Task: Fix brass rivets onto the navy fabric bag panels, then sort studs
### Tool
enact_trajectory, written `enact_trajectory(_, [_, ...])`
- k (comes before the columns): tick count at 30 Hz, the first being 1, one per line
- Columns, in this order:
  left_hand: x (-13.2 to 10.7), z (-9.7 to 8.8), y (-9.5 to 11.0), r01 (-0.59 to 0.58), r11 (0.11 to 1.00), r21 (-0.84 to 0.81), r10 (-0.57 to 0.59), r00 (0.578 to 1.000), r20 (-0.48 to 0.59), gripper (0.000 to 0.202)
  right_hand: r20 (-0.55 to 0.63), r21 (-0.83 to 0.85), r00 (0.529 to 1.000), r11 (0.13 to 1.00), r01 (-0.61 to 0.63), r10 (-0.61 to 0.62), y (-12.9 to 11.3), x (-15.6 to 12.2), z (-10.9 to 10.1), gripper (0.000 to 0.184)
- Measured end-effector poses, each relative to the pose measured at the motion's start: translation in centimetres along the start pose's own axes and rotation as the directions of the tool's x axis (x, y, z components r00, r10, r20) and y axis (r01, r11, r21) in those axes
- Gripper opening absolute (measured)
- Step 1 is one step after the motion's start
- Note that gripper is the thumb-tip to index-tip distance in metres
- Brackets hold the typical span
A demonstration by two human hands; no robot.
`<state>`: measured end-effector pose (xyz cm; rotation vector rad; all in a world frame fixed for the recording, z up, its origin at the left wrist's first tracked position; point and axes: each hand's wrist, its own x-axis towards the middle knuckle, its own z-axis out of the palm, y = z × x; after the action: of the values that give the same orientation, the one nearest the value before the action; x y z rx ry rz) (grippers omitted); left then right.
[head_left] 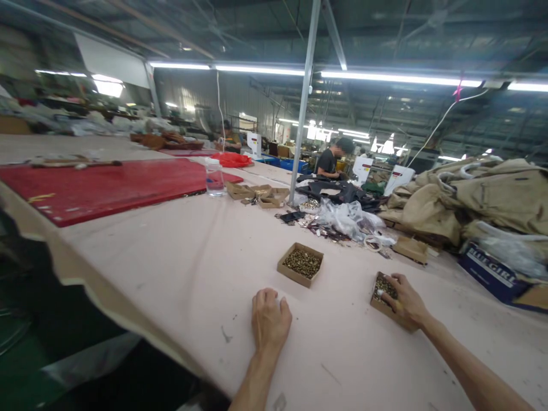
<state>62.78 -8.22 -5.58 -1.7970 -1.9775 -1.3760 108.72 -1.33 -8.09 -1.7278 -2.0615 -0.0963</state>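
Note:
My left hand (269, 319) rests on the pale tabletop, holding nothing that I can see. Its thumb stands apart from the bent fingers, whose tips are partly hidden. Just beyond it is a shallow cardboard box (303, 264) full of small brass-coloured metal pieces. To the right, my right hand (405, 299) reaches over a second small cardboard box (387, 310) with similar pieces. Two of its digits are spread apart over the pieces, one with something white at its tip. The other fingers are hidden behind the hand.
Ahead lie a plastic bag (349, 220), a dark phone-like object (292, 217) and scattered bits beside a metal pole (302, 125). A clear jar (214, 178) stands by a red board (128, 188). Khaki garments (492, 194) and a blue box (490, 274) are right. A co-worker (329, 160) sits beyond.

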Motion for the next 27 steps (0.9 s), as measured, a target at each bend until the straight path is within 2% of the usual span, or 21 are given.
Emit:
enact_trajectory(6, [0.0,0.1,-0.2,0.008,1.0,0.027,-0.008,1.0,0.009,0.008,0.103,0.034,0.978,0.984,0.176,-0.179,-0.2,1.0,-1.1,0.043])
enact_trajectory(10, [0.0,0.2,-0.3,0.01,0.999,0.031,-0.011,1.0,0.024,0.006,0.217,0.099,0.948,0.971,0.216,-0.233,-0.4,1.7,-2.0,0.039])
enact_trajectory(14, [0.1,0.2,-0.3,0.015,1.0,0.025,-0.016,1.0,0.02,0.003,0.27,0.127,0.929,0.966,0.227,-0.253,-0.4,2.1,-2.3,0.035])
enact_trajectory(20, [0.1,0.5,-0.3,0.01,0.999,0.045,-0.012,0.999,0.032,0.002,0.228,0.035,0.953,0.98,0.198,-0.201,0.0,2.2,-1.4,0.028])
enact_trajectory(23, [0.3,1.0,-0.3,0.006,0.999,0.046,-0.008,0.999,0.039,0.003,0.18,0.011,0.976,0.992,0.125,-0.125,0.0,2.5,-1.9,0.03])
enact_trajectory(25, [0.4,1.3,-0.2,0.006,0.999,0.046,-0.008,0.999,0.037,0.005,0.13,0.057,0.99,0.997,0.044,-0.051,0.0,3.0,-2.5,0.032])
enact_trajectory(27, [0.5,1.5,-0.1,0.008,0.999,0.052,-0.009,0.999,0.034,0.006,0.076,0.213,0.995,0.974,-0.08,0.066,0.0,3.7,-3.2,0.033])
